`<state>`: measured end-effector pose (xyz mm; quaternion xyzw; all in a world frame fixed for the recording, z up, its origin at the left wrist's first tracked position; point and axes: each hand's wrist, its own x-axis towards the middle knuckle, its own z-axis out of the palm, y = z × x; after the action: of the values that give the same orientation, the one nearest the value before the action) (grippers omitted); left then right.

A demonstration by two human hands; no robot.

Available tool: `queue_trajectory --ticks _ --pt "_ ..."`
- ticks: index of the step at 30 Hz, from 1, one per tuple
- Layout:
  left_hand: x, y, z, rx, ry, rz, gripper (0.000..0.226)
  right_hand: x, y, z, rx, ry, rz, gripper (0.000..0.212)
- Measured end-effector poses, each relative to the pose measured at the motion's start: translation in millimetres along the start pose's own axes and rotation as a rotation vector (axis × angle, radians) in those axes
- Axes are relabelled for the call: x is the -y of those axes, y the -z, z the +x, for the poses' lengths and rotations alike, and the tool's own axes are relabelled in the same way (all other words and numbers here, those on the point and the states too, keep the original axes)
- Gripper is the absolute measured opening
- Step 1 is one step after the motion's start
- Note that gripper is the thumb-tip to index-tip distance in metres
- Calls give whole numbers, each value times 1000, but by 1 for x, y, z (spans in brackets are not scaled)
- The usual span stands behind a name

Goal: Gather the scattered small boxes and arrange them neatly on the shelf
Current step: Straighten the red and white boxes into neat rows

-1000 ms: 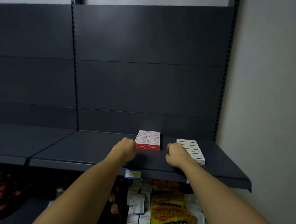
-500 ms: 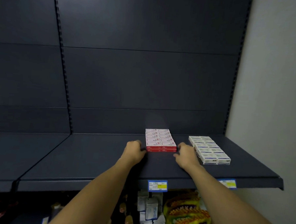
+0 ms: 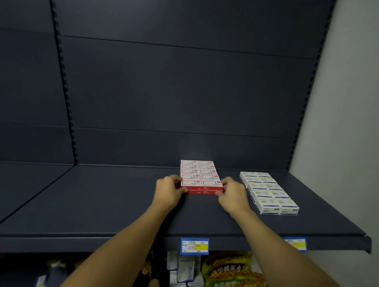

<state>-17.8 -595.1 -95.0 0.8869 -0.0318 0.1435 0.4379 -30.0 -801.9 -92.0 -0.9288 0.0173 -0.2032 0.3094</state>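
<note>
Shelf: dark grey metal shelf board (image 3: 93, 208), backed by a dark panel wall, running from far left to the pale wall at right.
Red boxes: block of small red-and-white cardboard boxes (image 3: 201, 177), two columns wide, five rows deep, stacked two layers high; set on the shelf right of centre, far end close to the back panel.
White boxes: block of small white cardboard boxes with blue print (image 3: 268, 191), two columns, five rows, lying on the shelf right of the red block, apart from it, angled slightly toward the near right.
Left hand (image 3: 168, 191): fingers curled, gripping the near left corner of the red block, thumb on the near face.
Right hand (image 3: 233, 195): fingers curled, gripping the near right corner of the same block, thumb at the front edge.
Price tags: blue-and-yellow paper label (image 3: 194, 246) on the shelf's near lip below the red block; second one (image 3: 296, 243) further right, blurred.
Below the shelf: yellow snack bags with red print (image 3: 230, 275) and small white cartons (image 3: 183, 272), partly hidden by the forearms.
</note>
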Motion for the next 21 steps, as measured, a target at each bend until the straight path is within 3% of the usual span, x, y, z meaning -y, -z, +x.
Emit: queue_trajectory --ticks 8,15,21 --pt "1 -2 3 -10 10 44 45 -3 -5 4 -37 -12 35 22" --pt "-7 3 -9 -35 -7 175 31 -4 -2 3 -11 -89 145 21" --pt "-8 9 -15 -7 22 51 31 1 6 -3 -1 -126 213 25"
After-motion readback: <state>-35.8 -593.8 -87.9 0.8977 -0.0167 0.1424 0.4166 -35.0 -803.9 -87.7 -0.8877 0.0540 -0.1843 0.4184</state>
